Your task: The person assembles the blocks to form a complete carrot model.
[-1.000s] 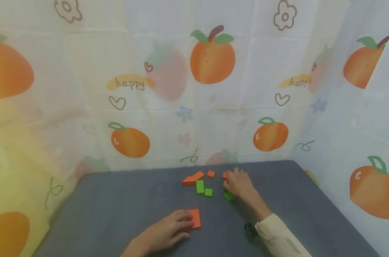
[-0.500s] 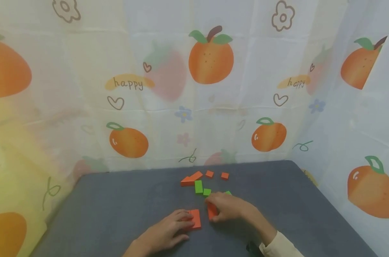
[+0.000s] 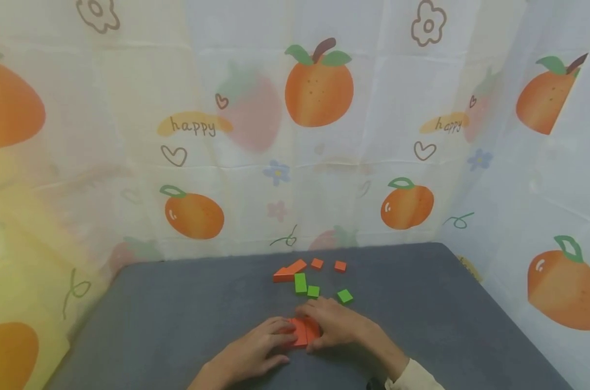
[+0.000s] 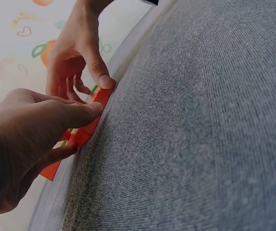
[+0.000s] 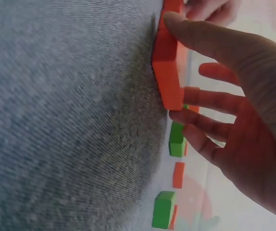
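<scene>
Near the middle front of the table, my left hand (image 3: 260, 346) holds flat orange blocks (image 3: 299, 331) with thumb and fingers, partly covering them. Directly to their right, my right hand (image 3: 338, 323) grips another orange block (image 3: 313, 329) between thumb at the near end and fingers toward the far end. Its long side lies against the blocks in the left hand. The right wrist view shows this orange block (image 5: 167, 72) low on the cloth, thumb on its near face. In the left wrist view, the left thumb presses the near face of the orange blocks (image 4: 84, 134).
Beyond the hands lie a green rectangular block (image 3: 300, 284), a small green block (image 3: 313, 291) and another green block (image 3: 345, 296). Farther back are an orange wedge (image 3: 281, 276), an orange bar (image 3: 297, 266) and two small orange blocks (image 3: 340, 266). A fruit-print curtain (image 3: 319, 200) borders the grey table (image 3: 177, 314).
My right hand has come from the back right with an orange block and set it against the blocks on the left. The left hand stays in place.
</scene>
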Demonstrator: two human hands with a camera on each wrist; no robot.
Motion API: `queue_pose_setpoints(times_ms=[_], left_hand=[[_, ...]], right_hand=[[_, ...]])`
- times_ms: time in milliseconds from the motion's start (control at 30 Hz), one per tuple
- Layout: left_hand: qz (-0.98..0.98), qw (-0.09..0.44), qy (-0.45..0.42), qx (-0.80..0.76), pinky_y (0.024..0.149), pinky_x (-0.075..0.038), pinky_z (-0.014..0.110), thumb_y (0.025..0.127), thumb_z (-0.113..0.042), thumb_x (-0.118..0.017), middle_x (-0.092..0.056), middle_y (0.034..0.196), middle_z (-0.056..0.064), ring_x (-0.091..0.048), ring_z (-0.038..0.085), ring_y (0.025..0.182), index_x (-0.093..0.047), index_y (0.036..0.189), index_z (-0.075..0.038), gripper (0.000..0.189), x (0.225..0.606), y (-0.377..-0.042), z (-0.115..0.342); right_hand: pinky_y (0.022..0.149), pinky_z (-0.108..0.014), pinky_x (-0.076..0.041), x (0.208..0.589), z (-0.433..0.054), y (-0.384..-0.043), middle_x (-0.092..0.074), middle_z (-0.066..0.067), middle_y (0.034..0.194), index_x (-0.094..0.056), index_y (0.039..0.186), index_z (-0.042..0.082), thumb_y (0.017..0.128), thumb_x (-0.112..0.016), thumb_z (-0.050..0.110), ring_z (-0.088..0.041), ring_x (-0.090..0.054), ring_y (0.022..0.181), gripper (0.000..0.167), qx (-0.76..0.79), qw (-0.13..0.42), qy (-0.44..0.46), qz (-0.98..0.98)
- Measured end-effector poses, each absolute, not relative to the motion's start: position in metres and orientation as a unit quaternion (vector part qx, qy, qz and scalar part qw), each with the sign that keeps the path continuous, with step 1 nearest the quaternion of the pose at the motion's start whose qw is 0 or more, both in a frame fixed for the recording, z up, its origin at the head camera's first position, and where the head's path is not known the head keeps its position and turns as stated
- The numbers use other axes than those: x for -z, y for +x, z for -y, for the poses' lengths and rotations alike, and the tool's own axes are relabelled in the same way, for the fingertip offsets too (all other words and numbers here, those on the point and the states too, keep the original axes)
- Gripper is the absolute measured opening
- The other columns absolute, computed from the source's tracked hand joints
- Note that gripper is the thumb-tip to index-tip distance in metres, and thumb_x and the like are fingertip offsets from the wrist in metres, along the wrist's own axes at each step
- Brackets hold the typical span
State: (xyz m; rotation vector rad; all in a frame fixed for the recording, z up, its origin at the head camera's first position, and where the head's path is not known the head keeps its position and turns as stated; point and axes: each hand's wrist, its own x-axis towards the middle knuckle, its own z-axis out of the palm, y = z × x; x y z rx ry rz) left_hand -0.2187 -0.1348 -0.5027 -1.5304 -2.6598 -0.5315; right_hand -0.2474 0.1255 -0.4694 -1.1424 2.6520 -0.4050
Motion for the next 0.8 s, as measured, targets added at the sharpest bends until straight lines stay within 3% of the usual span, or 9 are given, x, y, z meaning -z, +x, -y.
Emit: queue_pose_setpoints(times_ms=[267, 533, 800], left_hand=[[0.851, 0.036, -0.488, 0.191, 0.103, -0.059, 0.034, 0.1, -0.03, -0.073, -0.066, 0.136, 0.0, -0.061, 0.017, 0.128, -0.073, 0.128, -0.015, 0.032, 0.5052, -0.2182, 0.1321], [0.854, 0.024, -0.483, 0.192, 0.105, -0.058, 0.036, 0.102, -0.036, -0.068, -0.065, 0.138, -0.003, -0.06, 0.015, 0.129, -0.072, 0.132, -0.018, 0.035, 0.5029, -0.2174, 0.1316], [0.851, 0.009, -0.492, 0.185, 0.108, -0.056, 0.038, 0.102, -0.037, -0.069, -0.066, 0.137, -0.005, -0.059, 0.015, 0.131, -0.072, 0.132, -0.018, 0.036, 0.5022, -0.2236, 0.1308]], right_hand=[[0.105, -0.039, -0.053, 0.4739, -0.1212, -0.2474, -0.066, 0.007, 0.133, -0.057, 0.145, 0.02, 0.088, -0.083, 0.033, -0.008, -0.058, 0.117, 0.064, 0.128, 0.095, -0.393, -0.906], [0.112, -0.045, -0.051, 0.472, -0.1223, -0.2464, -0.062, 0.007, 0.141, -0.053, 0.149, 0.024, 0.088, -0.085, 0.037, -0.011, -0.057, 0.125, 0.07, 0.127, 0.119, -0.374, -0.911], [0.11, -0.045, -0.052, 0.4727, -0.1217, -0.2464, -0.064, 0.006, 0.138, -0.054, 0.149, 0.02, 0.088, -0.084, 0.031, -0.012, -0.059, 0.123, 0.069, 0.124, 0.102, -0.387, -0.908]])
